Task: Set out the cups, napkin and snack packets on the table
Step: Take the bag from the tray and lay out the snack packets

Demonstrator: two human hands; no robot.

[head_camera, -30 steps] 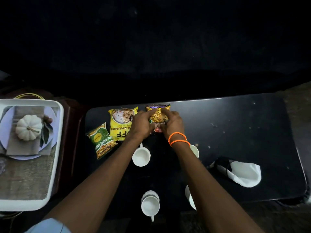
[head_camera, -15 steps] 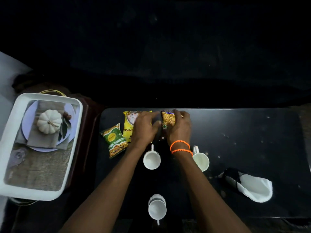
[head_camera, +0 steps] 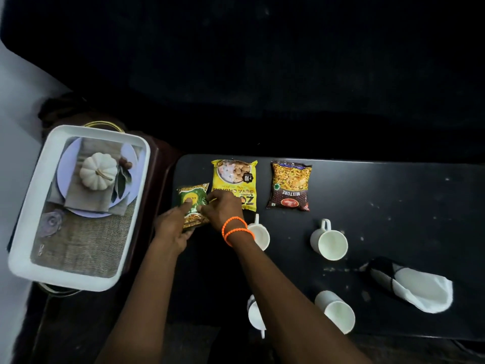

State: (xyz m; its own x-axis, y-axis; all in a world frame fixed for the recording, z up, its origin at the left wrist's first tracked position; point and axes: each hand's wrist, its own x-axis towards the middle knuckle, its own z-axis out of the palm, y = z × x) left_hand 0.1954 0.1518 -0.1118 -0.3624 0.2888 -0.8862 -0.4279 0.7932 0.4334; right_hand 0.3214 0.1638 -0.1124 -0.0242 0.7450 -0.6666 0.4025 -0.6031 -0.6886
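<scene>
Three snack packets lie along the far left of the black table [head_camera: 393, 200]: a small green packet [head_camera: 193, 199], a yellow soya chunks packet [head_camera: 233, 179] and a brown mixture packet [head_camera: 290, 185]. My left hand [head_camera: 173, 227] grips the green packet at its near left edge, with one finger on its face. My right hand [head_camera: 223, 208], with orange bracelets on the wrist, pinches the packet's right edge. Several white cups stand nearer me: one [head_camera: 329, 243] fully in view, one [head_camera: 336, 312] at the front, two [head_camera: 261, 233] [head_camera: 254, 315] partly behind my right arm. A white napkin [head_camera: 420, 290] lies at the right.
A white tray [head_camera: 23, 248] sits left of the table on a dark stand, printed or lined with a plate, a white pumpkin [head_camera: 98, 170] and burlap. Beyond the table all is dark. The table's near edge runs just below the front cups.
Both hands have left the mixture packet, which now lies flat beside the yellow one, and moved left onto the green packet. The view has shifted, so the table appears further right.
</scene>
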